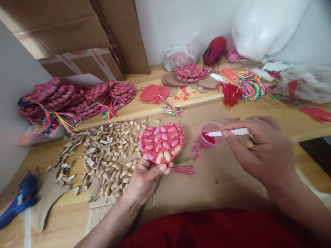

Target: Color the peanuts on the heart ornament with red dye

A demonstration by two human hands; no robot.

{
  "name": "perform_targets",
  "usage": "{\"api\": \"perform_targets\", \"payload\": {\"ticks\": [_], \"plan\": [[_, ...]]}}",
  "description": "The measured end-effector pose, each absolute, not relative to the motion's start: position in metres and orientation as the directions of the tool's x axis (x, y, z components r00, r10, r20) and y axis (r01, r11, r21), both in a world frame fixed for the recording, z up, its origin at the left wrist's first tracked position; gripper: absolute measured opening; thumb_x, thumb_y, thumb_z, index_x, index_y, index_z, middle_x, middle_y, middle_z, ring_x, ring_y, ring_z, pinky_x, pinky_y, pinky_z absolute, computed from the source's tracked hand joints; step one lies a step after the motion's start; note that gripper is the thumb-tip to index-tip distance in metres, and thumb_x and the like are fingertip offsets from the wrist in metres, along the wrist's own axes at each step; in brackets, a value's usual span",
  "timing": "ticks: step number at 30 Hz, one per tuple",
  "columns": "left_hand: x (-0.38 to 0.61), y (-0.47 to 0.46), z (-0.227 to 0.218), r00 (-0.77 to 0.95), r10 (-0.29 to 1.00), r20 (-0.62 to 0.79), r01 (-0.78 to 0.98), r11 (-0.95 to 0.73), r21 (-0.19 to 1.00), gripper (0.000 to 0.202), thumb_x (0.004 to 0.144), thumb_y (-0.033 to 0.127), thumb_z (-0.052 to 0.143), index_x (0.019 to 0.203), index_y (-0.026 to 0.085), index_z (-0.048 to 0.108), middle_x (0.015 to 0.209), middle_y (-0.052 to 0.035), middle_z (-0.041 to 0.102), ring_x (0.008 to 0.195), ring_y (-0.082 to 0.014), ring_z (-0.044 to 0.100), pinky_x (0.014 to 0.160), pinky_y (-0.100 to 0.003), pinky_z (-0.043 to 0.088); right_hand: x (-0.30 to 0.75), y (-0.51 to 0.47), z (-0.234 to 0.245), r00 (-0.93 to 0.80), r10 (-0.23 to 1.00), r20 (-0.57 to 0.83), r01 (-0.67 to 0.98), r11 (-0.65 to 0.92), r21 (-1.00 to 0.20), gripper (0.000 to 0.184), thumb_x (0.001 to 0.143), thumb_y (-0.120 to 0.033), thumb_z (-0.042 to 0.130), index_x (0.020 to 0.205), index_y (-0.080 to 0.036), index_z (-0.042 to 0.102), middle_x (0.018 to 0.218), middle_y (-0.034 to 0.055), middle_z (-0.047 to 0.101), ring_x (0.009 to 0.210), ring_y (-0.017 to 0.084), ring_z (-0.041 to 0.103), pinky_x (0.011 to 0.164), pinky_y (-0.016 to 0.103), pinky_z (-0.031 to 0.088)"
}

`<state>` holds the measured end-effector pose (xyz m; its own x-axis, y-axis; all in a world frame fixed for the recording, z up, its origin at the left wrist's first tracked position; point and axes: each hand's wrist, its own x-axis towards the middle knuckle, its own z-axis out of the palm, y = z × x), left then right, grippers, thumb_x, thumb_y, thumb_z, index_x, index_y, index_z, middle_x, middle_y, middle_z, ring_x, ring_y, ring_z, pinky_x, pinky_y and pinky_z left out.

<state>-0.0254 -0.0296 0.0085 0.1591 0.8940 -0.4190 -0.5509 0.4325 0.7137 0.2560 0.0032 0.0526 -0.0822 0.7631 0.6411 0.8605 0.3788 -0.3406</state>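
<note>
My left hand (148, 177) pinches the lower tip of a red heart (162, 139) covered with peanut shells. Most of its shells are painted pink; two near the bottom and one at the right edge look mostly bare. Pink and green strings (182, 169) trail to the right below the heart. In my right hand (261, 148) is a slim white paintbrush (229, 132), its tip reaching over a small clear cup (219, 140) of magenta paint. Whether the tip touches the paint, I cannot tell. Pink stains mark the cardboard beside the cup.
Loose peanuts (113, 158) spread over cardboard at the left, near a blue glue gun (22, 196). Behind, a wooden ledge carries stacked pink hearts (51, 96), plain red hearts (152, 93) and colourful tassels (250, 86). A dark flat object (317, 151) lies at the right.
</note>
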Motion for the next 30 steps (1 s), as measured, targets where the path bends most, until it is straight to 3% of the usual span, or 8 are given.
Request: {"api": "perform_targets", "payload": {"ticks": [5,17,30], "plan": [[-0.025,-0.03,0.008,0.153,0.895,-0.42,-0.533,0.432,0.727,0.029,0.061,0.015,0.097,0.081,0.013,0.076,0.074,-0.003,0.077,0.069,-0.0129,0.074,0.066,-0.017,0.06,0.252,0.008,0.045,-0.105,0.783,0.613,0.87,0.371,-0.325,0.007,0.089,-0.032,0.069,0.094,-0.029,0.073,0.091,0.0,0.077,0.081,0.021,0.065,0.085,0.044,0.045],[-0.024,-0.032,0.008,0.163,0.906,-0.392,-0.505,0.417,0.755,0.033,0.062,0.017,0.097,0.088,0.015,0.075,0.074,-0.0021,0.077,0.066,-0.0116,0.072,0.069,-0.019,0.06,0.252,0.011,0.043,-0.083,0.775,0.627,0.876,0.356,-0.324,0.009,0.089,-0.036,0.07,0.093,-0.03,0.074,0.088,0.001,0.076,0.08,0.022,0.065,0.084,0.047,0.045],[-0.021,-0.034,0.003,0.16,0.939,-0.305,-0.467,0.344,0.815,0.029,0.066,0.019,0.095,0.086,0.016,0.075,0.078,-0.0015,0.078,0.071,-0.0125,0.074,0.071,-0.021,0.059,0.258,0.009,0.048,-0.045,0.728,0.684,0.889,0.342,-0.306,0.016,0.087,-0.04,0.073,0.092,-0.025,0.076,0.078,0.0039,0.071,0.076,0.019,0.059,0.08,0.041,0.04]]}}
